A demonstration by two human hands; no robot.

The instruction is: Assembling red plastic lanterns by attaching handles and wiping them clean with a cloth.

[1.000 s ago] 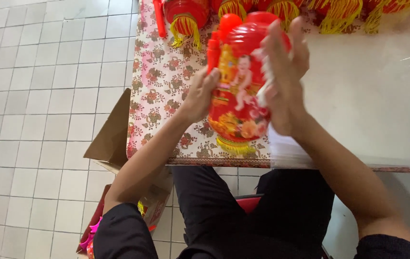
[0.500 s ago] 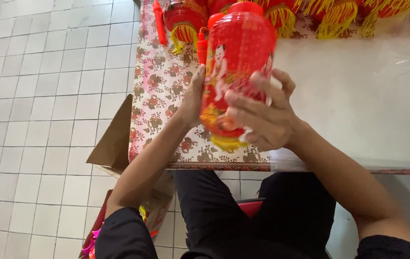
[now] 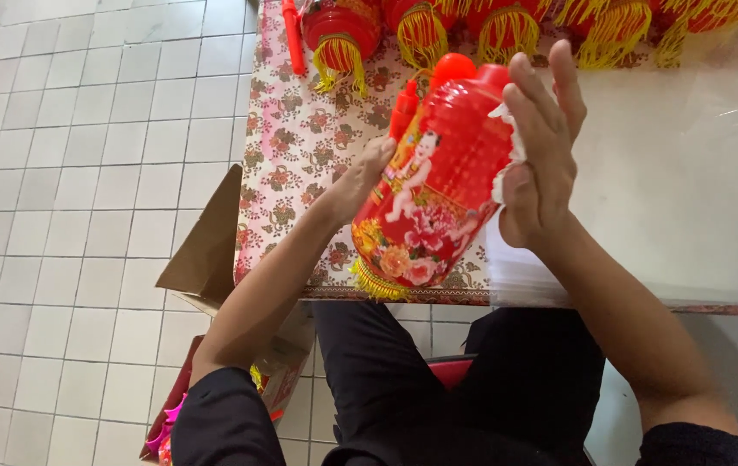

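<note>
Head view, hold: a red ribbed lantern (image 3: 442,185) sits pressed between two bare hands above the near edge of the table (image 3: 697,198).
Head view, left hand: the left hand (image 3: 358,183) lies flat against the lantern's left flank, fingers stretched along the printed side, thumb out of sight behind the body; it presses rather than wraps.
Head view, right hand: the right hand (image 3: 541,151) stands open, palm against the lantern's right flank, fingers straight and pointing away from the person; nothing is curled around the shell.
Head view, between palm and shell: a bit of white material (image 3: 507,147) shows at the edge of the right palm; whether it is pinched there cannot be told.
Head view, lantern: tilted, red cap away from the person, yellow fringe (image 3: 377,283) at the lower end nearest the body; printed child figure and pink flowers face up.
Head view, beyond the fingertips: a row of red lanterns with yellow tassels (image 3: 425,30) lies on the floral tablecloth (image 3: 287,164), well apart from the hold.
Head view, left of the left forearm: an open cardboard box (image 3: 209,250) stands on the white tiled floor (image 3: 58,216).
Head view, below the hold: dark trousers and a red seat edge (image 3: 451,369).
</note>
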